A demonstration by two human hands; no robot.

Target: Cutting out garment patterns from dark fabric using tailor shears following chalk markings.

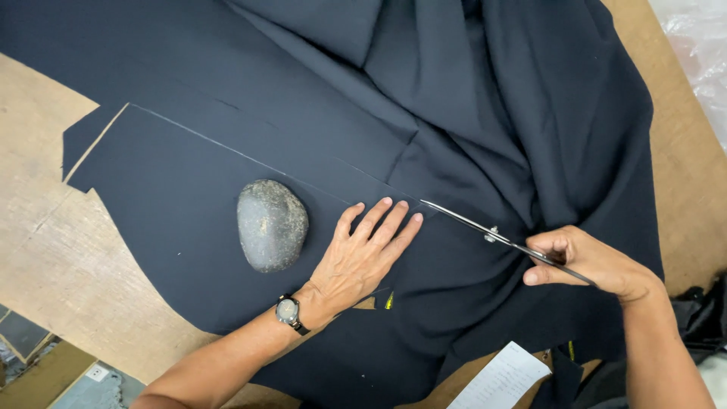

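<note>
Two hands on black fabric [189,197]: left hand [360,257] flat, right hand [591,261] with scissors [485,227].

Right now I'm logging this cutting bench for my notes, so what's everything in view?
fabric: one, dark navy, spread flat at left, bunched at upper right
stone: one, grey, resting on the fabric
scissors: one pair, metal, blades at the marked line
paper sheet: one, white, bottom edge
table: one, tan wood
wristwatch: one, dark strap, left wrist
left hand: flat on the fabric
right hand: grip on the scissors
</note>
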